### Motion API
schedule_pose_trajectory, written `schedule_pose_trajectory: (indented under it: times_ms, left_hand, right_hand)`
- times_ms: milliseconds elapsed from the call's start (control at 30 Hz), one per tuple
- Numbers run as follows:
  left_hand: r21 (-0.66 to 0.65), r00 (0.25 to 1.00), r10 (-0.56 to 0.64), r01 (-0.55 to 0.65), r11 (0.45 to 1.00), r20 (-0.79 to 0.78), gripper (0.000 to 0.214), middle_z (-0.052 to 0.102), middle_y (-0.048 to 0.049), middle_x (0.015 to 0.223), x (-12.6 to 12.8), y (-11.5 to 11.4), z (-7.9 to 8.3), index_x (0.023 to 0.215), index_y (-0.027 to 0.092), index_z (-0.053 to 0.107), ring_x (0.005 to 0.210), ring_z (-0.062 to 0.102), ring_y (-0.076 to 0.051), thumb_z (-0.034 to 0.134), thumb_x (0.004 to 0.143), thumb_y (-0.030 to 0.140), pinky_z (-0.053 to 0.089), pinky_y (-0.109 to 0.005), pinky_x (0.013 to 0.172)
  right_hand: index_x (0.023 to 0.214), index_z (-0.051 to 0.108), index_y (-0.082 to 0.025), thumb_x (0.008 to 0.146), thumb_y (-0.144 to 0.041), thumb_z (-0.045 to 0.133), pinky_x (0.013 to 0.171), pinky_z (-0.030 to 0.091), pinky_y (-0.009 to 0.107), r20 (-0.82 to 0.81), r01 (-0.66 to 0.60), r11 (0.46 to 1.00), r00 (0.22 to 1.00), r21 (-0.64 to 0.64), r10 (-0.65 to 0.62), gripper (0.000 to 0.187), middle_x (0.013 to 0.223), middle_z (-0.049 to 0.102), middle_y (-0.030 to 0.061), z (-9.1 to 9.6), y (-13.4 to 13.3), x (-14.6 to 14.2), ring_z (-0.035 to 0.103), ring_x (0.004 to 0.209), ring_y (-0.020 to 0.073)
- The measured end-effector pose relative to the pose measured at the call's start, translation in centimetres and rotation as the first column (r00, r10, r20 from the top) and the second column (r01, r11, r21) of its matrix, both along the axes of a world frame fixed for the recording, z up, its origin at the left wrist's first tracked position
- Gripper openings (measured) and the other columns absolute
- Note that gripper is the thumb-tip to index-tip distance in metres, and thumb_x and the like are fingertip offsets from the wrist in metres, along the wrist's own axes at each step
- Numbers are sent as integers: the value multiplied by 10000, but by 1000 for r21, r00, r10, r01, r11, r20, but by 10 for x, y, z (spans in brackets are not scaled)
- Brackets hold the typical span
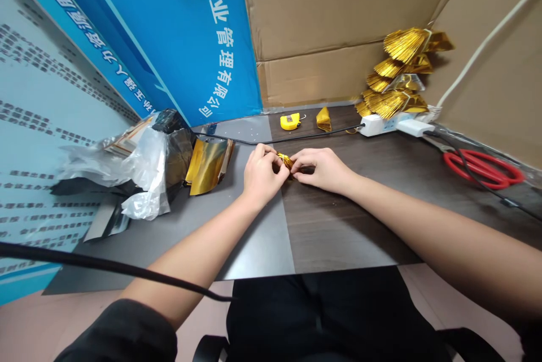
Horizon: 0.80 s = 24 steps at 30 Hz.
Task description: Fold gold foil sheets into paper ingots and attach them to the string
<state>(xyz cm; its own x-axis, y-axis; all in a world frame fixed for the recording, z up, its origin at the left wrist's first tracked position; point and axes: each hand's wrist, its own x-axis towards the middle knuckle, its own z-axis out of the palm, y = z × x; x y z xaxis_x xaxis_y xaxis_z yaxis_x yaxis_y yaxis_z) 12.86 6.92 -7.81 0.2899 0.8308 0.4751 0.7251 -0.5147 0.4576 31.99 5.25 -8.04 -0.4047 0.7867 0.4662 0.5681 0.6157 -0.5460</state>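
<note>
Between my two hands, above the middle of the table, is a small bundle of pleated gold foil paper (284,159) with a pale band around it. My left hand (263,173) pinches its left side, fingers curled. From the right, my right hand (319,169) grips the other end between thumb and fingertips. Much of the bundle is hidden behind the fingers. A folded gold foil piece (324,119) lies behind my right hand, beside a yellow tape measure (290,121). To the left of my left hand is a stack of gold foil sheets (206,165).
Several fanned gold foil pieces (392,99) are piled on a white power strip (376,124) at the back right. Red-handled scissors (483,169) lie near cables at right. Crumpled plastic bags (146,161) sit at left. A black cable (313,135) crosses the table's back; cardboard (313,12) stands behind.
</note>
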Motion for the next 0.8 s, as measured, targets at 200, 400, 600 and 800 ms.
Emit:
schedule_pose_trajectory:
  times_ms: [200, 400, 600, 800]
  left_hand:
    - [-2, 989, -100, 101, 995, 110, 111, 592, -44, 942, -2, 5, -4, 694, 181, 607, 965, 591, -175, 671, 784, 166, 529, -321, 889]
    - [-13, 983, -126, 128, 992, 137, 110, 570, -42, 950, -2, 5, -4, 692, 172, 602, 961, 586, -158, 663, 766, 118, 534, -297, 879]
    - [-32, 986, -118, 123, 992, 120, 112, 573, -53, 985, -2, 4, -4, 698, 172, 605, 1007, 579, -181, 677, 781, 147, 527, -334, 918]
    - [-36, 988, -113, 117, 992, 105, 112, 571, -58, 1024, -1, 3, -4, 707, 177, 618, 1056, 557, -199, 701, 779, 156, 501, -365, 973]
  right_hand:
    - [808, 764, -229, 796, -132, 671, 890, 571, 365, 22, 7, 1000, 1000, 26, -7, 135, 1049, 780, 44, 0, -1, 2, 745, 938, 215]
    - [820, 720, -206, 831, -142, 642, 816, 579, 322, 22, -6, 1000, 1000, 30, 5, 102, 989, 781, 50, -2, 1, 4, 744, 904, 204]
    - [828, 752, -223, 841, -177, 665, 887, 572, 351, 25, -13, 999, 1000, 40, 12, 99, 1059, 778, 54, -3, 2, 8, 742, 945, 209]
    - [819, 785, -227, 841, -242, 689, 915, 568, 381, 17, 45, 995, 999, 85, -46, 100, 1131, 745, 85, -5, 2, 6, 731, 965, 220]
